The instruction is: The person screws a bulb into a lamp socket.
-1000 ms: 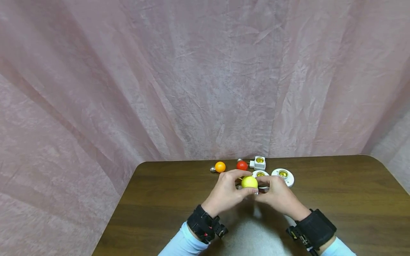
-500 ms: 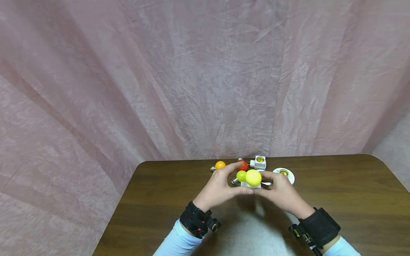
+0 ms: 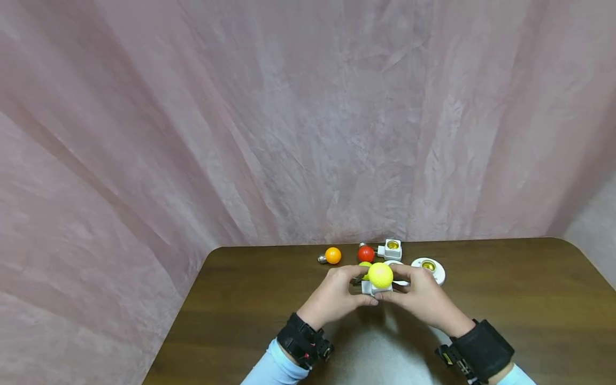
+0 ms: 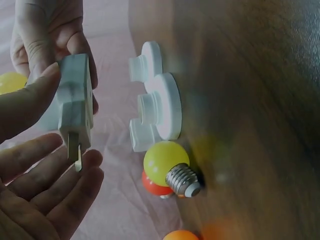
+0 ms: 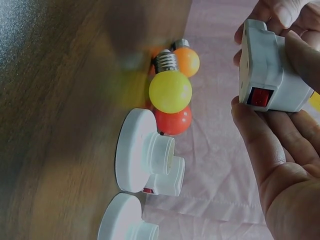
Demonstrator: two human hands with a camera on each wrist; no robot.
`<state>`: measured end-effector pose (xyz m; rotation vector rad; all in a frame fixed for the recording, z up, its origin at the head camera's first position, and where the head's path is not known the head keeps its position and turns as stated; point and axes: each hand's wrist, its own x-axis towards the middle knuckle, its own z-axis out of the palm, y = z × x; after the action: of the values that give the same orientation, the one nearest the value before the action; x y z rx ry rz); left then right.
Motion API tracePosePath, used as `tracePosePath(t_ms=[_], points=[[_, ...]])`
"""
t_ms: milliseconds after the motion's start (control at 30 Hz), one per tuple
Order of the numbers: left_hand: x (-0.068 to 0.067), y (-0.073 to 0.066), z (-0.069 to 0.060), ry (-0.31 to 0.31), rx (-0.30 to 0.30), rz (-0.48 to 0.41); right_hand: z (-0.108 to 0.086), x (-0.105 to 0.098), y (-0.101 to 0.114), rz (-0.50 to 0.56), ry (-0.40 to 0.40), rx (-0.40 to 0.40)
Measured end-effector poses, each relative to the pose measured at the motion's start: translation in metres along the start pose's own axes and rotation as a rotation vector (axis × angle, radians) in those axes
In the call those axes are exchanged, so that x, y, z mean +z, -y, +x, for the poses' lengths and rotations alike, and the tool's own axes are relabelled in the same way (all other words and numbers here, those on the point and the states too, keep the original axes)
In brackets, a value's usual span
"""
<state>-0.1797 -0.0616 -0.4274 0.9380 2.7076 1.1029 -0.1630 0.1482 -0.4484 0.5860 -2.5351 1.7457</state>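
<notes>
"White plastic plug-in socket (image 5: 272,75): we log it raised above the brown table (image 3: 510,299), yellow bulb (image 3: 380,275) at its mouth. Which hand has it?"

"Right hand (image 3: 423,297), by our reading. Thumb on one face, fingers against another, forefinger just beside the red switch (image 5: 260,97). Depth of the bulb in the socket: we cannot tell."

"And the left hand (image 3: 337,297)?"

"Fingers loosely extended and spread, near the metal prongs (image 4: 73,146). Its thumb overlaps the socket in the left wrist view; whether it touches, we cannot tell."

"Behind the hands?"

"We record a second yellow bulb (image 4: 166,161) lying on its side, threads bare, partly hidden in the head view. Near it, a red bulb (image 3: 366,253); farther left, an orange bulb (image 3: 333,256)."

"Other holders?"

"We count three: a square holder (image 3: 392,249) near the table's far edge, a partly covered round holder (image 5: 137,150), and another round holder (image 3: 437,276) to its right, fully visible."
</notes>
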Motion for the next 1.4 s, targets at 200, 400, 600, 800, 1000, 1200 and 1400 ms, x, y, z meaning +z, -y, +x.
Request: tracePosePath(t_ms=[200, 400, 600, 800, 1000, 1200, 1400], points=[[0.006, 0.002, 0.001, -0.014, 0.028, -0.018, 0.0, 0.003, -0.001, -0.005, 0.007, 0.003], [0.006, 0.004, 0.001, -0.016, -0.008, -0.033, -0.001, 0.004, -0.001, 0.003, 0.019, 0.026], [0.006, 0.004, 0.0, -0.037, 0.012, -0.008, 0.0, 0.003, -0.001, -0.011, 0.004, 0.01], [-0.004, 0.006, -0.003, -0.093, -0.026, -0.013, 0.0, 0.0, 0.0, -0.026, -0.022, 0.028], [-0.015, 0.017, -0.005, -0.282, -0.085, 0.005, -0.006, -0.006, -0.005, -0.117, -0.069, 0.042], [-0.03, 0.036, -0.009, -0.515, -0.188, -0.002, -0.014, -0.012, -0.014, -0.255, -0.125, 0.012], [-0.048, 0.059, -0.015, -0.669, -0.347, 0.062, -0.019, -0.021, -0.023, -0.456, -0.151, 0.017]])
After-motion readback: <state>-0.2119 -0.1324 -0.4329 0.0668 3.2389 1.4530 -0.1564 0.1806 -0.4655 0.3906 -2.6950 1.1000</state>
